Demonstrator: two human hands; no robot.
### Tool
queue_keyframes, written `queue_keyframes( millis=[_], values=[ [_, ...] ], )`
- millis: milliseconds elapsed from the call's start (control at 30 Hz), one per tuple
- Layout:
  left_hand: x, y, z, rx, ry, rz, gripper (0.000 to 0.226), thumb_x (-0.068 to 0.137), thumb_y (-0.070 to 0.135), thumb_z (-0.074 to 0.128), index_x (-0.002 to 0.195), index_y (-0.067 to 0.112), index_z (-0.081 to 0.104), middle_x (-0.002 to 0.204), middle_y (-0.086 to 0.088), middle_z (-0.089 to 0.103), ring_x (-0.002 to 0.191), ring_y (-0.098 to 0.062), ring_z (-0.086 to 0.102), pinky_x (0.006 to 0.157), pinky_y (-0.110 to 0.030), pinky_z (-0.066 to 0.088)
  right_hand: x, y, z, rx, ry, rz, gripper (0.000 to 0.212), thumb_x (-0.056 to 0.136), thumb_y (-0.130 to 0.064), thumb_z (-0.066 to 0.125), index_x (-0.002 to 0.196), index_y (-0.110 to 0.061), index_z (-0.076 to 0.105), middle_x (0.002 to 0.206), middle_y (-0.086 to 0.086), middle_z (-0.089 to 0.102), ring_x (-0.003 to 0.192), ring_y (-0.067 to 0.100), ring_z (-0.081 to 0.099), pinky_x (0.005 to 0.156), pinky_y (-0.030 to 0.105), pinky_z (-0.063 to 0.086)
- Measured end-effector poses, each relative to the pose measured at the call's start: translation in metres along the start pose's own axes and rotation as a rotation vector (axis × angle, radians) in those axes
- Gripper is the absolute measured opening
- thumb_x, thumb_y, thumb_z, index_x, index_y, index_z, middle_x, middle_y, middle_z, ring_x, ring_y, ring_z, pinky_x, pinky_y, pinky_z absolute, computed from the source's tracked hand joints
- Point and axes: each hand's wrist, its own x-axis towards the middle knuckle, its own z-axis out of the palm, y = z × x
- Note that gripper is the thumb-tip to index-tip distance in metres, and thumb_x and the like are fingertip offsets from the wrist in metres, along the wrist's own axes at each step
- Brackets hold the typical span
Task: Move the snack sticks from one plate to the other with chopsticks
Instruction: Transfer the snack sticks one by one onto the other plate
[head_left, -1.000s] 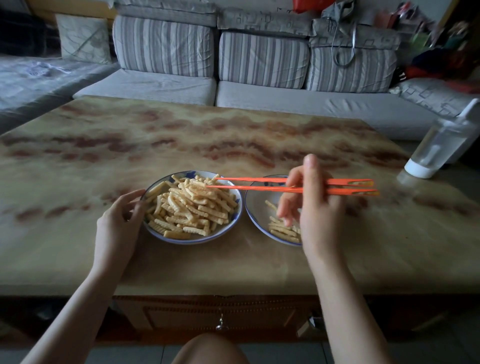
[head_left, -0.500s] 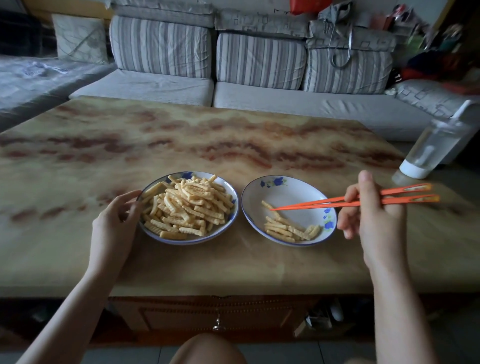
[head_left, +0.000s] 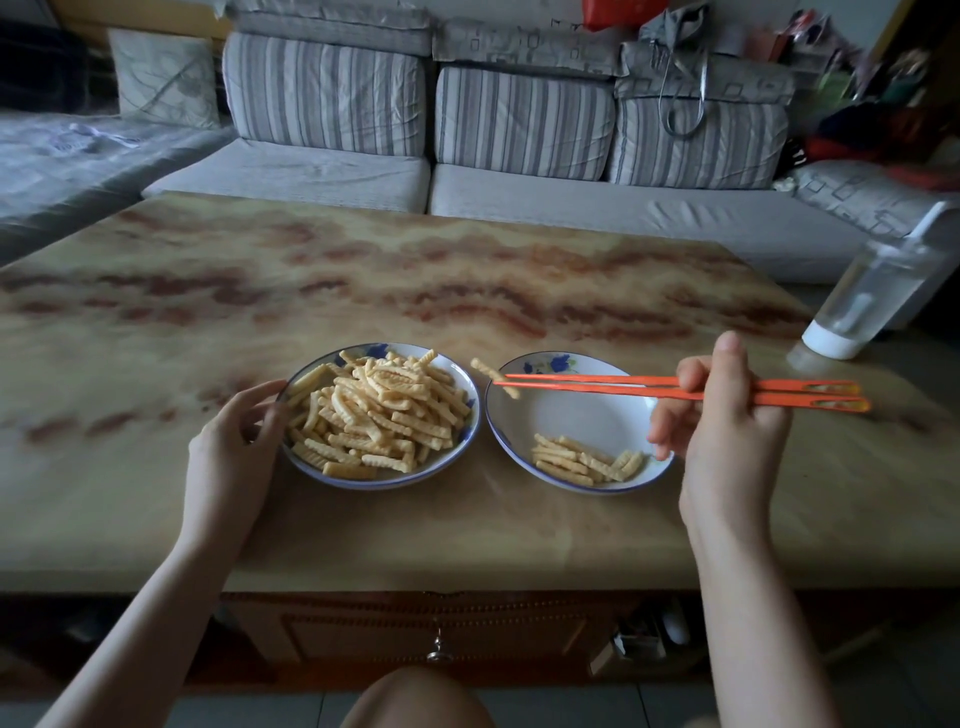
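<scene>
Head view: right hand (head_left: 727, 431) gripping orange chopsticks (head_left: 597, 387), tips pinching one snack stick (head_left: 493, 376) above far-left rim of right plate (head_left: 582, 415). A few sticks (head_left: 582, 460) lie at its near side. Left hand (head_left: 228, 447) holds left rim of full plate (head_left: 384, 484). Clear bottle (head_left: 878, 291) stands far right on table (head_left: 156, 322).

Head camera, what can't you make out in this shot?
Bottle: head view, top blurred at the right edge.
Right plate: head view, right rim hidden by the right hand.
Snack stick at the chopsticks' tips: head view, blurred, grip unclear.
Clutter under the table: head view, too dark.
</scene>
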Motion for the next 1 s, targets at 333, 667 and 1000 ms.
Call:
queue_keyframes(
  millis=[333,667,1000],
  values=[
    [-0.001,0.002,0.000,-0.011,-0.002,-0.004,0.029,0.094,0.019,0.056,0.121,0.019,0.065,0.097,-0.001,0.066,0.089,-0.013,0.060,0.076,-0.027,0.039,-0.044,0.010,0.049,0.078,-0.343,0.072,0.046,0.100,-0.030,0.039,0.058,-0.012,0.047,0.036,0.010,0.041,0.027,0.016,0.038,0.032,0.015,0.024],
    [-0.001,0.003,0.000,-0.007,0.010,-0.001,0.029,0.093,0.019,0.056,0.120,0.018,0.066,0.095,0.002,0.065,0.090,-0.012,0.059,0.077,-0.025,0.038,-0.057,0.022,0.061,0.003,-0.550,0.008,0.042,0.097,-0.034,0.041,0.061,-0.015,0.051,0.038,0.005,0.045,0.033,0.026,0.043,0.032,0.024,0.028],
    [-0.001,0.003,0.000,-0.018,0.011,-0.014,0.028,0.093,0.021,0.057,0.120,0.019,0.066,0.098,-0.001,0.067,0.091,-0.011,0.059,0.078,-0.026,0.038,-0.019,0.002,0.020,0.011,-0.292,0.017,0.044,0.100,-0.029,0.039,0.061,-0.013,0.051,0.034,0.004,0.043,0.025,0.014,0.036,0.032,0.013,0.024]
  ],
)
